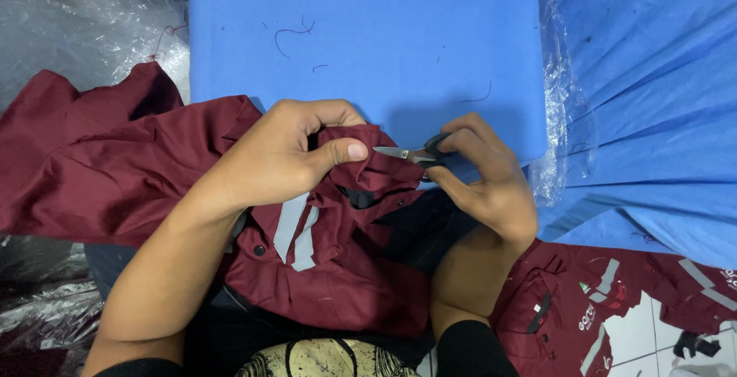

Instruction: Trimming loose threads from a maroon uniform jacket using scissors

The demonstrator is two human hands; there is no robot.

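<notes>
Pinching a fold of the maroon work jacket with grey reflective strips (322, 254) at the centre of the frame, the left hand (295, 154) has its fingers curled shut on the cloth, thumb pressed flat on top. The jacket spills from the person's lap toward the left edge of the frame. Just right of that pinch, the right hand (484, 181) grips the small black-handled scissors (411, 154), fingers closed through and around the handles, the short silver blades pointing left at the bunched fabric and nearly touching the left thumb. Whether the blades are parted I cannot tell.

Behind both hands lies the flat blue padded board (368, 31), dotted with loose maroon thread ends (292, 35). Crinkled clear plastic sheeting (84, 16) fills the upper left, blue draped cloth (652, 77) the right side, and a second maroon jacket (599, 300) lies at the lower right.

The danger, as I judge it, is how close the tips sit to the thumb and the fold: a slight slip could nick skin, or snip the cloth itself rather than a stray thread.
</notes>
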